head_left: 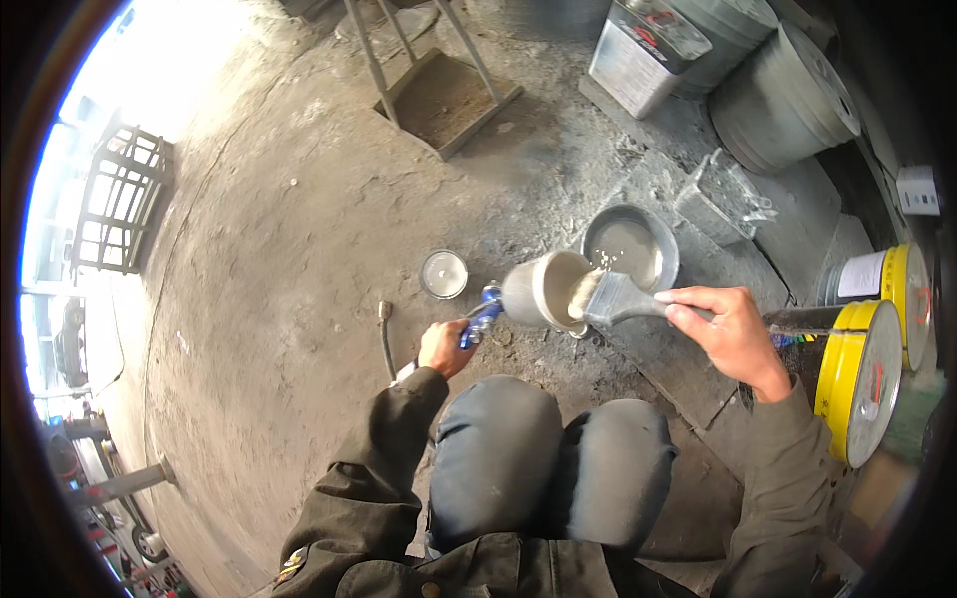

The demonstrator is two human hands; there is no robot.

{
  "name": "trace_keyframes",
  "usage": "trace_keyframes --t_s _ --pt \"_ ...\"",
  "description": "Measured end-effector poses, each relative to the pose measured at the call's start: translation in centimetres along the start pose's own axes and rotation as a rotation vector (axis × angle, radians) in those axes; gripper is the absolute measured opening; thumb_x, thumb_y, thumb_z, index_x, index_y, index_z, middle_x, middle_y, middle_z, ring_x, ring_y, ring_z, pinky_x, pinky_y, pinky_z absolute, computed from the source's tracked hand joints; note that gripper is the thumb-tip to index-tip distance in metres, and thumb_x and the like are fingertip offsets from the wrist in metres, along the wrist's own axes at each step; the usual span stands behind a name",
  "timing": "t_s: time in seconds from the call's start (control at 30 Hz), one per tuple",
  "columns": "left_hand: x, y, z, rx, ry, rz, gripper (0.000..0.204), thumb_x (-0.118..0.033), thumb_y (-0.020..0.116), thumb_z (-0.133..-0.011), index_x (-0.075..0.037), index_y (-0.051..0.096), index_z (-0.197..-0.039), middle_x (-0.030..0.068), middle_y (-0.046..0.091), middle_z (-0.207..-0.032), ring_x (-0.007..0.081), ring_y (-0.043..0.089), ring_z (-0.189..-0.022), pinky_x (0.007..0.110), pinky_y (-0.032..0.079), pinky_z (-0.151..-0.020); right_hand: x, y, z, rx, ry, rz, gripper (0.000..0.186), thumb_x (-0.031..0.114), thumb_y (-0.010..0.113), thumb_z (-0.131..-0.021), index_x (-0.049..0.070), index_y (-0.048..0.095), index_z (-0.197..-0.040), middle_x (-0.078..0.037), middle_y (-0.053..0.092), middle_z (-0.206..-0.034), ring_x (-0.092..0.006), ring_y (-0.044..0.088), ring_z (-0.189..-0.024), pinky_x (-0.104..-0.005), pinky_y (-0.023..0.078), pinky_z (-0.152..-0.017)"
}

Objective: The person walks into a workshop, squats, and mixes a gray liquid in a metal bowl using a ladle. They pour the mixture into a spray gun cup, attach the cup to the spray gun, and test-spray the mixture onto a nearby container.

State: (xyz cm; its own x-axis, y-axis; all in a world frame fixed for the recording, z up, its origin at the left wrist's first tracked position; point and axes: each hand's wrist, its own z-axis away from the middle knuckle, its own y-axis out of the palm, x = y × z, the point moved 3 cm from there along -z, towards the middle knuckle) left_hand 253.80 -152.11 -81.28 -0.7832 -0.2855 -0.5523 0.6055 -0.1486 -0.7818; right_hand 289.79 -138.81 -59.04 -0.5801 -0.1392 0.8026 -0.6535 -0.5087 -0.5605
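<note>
My left hand point(446, 348) grips a blue spray gun point(481, 321) whose silvery cup point(526, 291) is tipped toward the right. My right hand point(728, 336) holds a wide grey paintbrush point(623, 299) by the handle, its pale bristles at the cup's mouth. Pale specks show above the bristles. Just behind the cup a metal bowl point(628, 253) rests on the floor with greyish contents. A small round lid or tin point(444, 274) lies left of the cup, and a hose with a metal fitting point(385, 324) lies near my left hand.
Yellow-banded drums point(852, 379) stand at my right. Grey buckets point(773, 100), a rectangular can point(633, 70) and a caked container point(718, 199) sit at the back right. A metal tray with upright bars point(439, 105) is ahead; a slatted frame point(118, 199) stands far left on the concrete floor point(259, 319).
</note>
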Motion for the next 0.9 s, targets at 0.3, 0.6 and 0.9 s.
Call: trace_keyframes --t_s 0.3,0.6,0.9 --pt "-3.0 0.9 0.1 -0.028 0.053 -0.072 0.026 -0.015 0.075 -0.069 -0.012 0.07 -0.094 0.0189 0.07 -0.082 0.0409 0.068 -0.082 0.049 0.054 -0.074 -3.0 7.4 -4.2 0.205 0.066 -0.049 0.032 0.028 0.064 -0.093 -0.001 0.069 -0.083 -0.014 0.058 -0.059 -0.0147 0.055 -0.054 -0.0368 0.045 -0.055" --pt "0.2 -0.6 -0.4 -0.056 0.111 -0.148 0.018 -0.021 0.072 -0.073 -0.012 0.071 -0.089 0.0177 0.07 -0.081 0.0392 0.069 -0.079 0.048 0.055 -0.073 2.8 1.5 -2.9 0.079 -0.484 0.64 0.017 0.025 0.071 -0.085 0.016 0.078 -0.098 -0.012 0.07 -0.077 -0.0298 0.068 -0.068 -0.0419 0.052 -0.062" --pt "-1.8 0.3 -0.2 0.021 0.116 -0.133 0.022 -0.025 0.07 -0.076 -0.013 0.072 -0.094 0.0198 0.07 -0.08 0.0397 0.069 -0.077 0.049 0.055 -0.073 -0.8 4.1 -2.4 0.197 -0.07 0.367 0.026 0.034 0.067 -0.087 0.016 0.078 -0.101 -0.014 0.073 -0.084 -0.0316 0.072 -0.081 -0.0406 0.056 -0.073"
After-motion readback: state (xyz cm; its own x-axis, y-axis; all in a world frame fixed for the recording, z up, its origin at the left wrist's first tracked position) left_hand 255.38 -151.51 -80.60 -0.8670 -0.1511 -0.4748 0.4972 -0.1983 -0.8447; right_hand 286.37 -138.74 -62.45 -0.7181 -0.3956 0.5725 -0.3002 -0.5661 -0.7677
